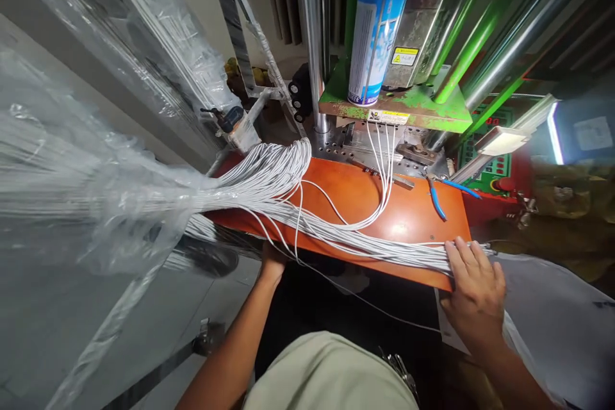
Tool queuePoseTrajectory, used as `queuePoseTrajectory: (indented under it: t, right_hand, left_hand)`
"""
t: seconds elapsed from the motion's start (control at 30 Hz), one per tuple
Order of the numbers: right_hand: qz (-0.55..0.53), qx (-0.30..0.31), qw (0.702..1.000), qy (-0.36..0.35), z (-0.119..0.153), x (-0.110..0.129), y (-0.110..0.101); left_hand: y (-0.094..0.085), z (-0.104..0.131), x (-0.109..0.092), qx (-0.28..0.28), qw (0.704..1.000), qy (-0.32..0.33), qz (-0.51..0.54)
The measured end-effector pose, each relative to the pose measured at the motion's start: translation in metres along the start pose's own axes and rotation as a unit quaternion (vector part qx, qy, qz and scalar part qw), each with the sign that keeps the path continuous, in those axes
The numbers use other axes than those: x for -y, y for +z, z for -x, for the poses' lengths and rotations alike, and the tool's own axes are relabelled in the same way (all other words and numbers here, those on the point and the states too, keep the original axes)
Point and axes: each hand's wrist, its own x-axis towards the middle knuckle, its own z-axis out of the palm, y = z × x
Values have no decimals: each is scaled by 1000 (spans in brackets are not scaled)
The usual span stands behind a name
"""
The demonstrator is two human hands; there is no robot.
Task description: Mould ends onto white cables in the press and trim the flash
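Observation:
A bundle of thin white cables runs along the front of an orange board. My right hand wraps over the bundle's right end at the board's corner, fingers curled side by side. At the front edge, below the left part of the bundle, is my left hand; its fingers are hidden by the board and loose cables. Several cables curve up from the bundle under the green machine plate. A thicker looped mass of cables lies on the board's left side.
Blue-handled pliers rest at the board's back right. A blue spray can stands on the green plate. Plastic-wrapped cables hang in from the left. A control panel with a red button is at right. Keys hang near my waist.

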Motion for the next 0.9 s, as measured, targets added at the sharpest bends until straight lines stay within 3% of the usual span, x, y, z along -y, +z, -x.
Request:
queuePoseTrajectory:
  t: [0.07, 0.13, 0.17, 0.23, 0.3, 0.43, 0.57, 0.73, 0.83, 0.9]
  right_hand:
    - [-14, -44, 999, 1, 8, 18, -5]
    - [-101, -73, 990, -59, 22, 46, -3]
    - [-172, -56, 978, -104, 29, 64, 3]
    - [-325, 71, 930, -154, 38, 101, 22]
    - [-418, 201, 882, -80, 35, 136, 48]
    - [-477, 257, 839, -53, 1, 182, 96]
    - [-522, 305, 792, -85, -29, 198, 113]
    - [-531, 338, 772, -83, -31, 188, 95]
    - [-522, 323, 787, -59, -27, 164, 55]
    - [-493, 292, 818, -52, -27, 139, 18]
  left_hand:
    - [4, 5, -2, -24, 998, -44, 33]
    - [6, 14, -6, -19, 996, -65, 54]
    - [6, 19, -8, -15, 995, -74, 66]
    - [6, 31, -13, -13, 992, -83, 89]
    - [5, 43, -18, -16, 990, -85, 109]
    - [1, 66, -31, 5, 990, -75, 117]
    - [1, 79, -41, 41, 996, -45, 71]
    - [5, 82, -48, 101, 995, -22, 15]
    - [0, 81, -53, 147, 989, -24, 1]
    - [-9, 80, -57, 155, 987, -12, -26]
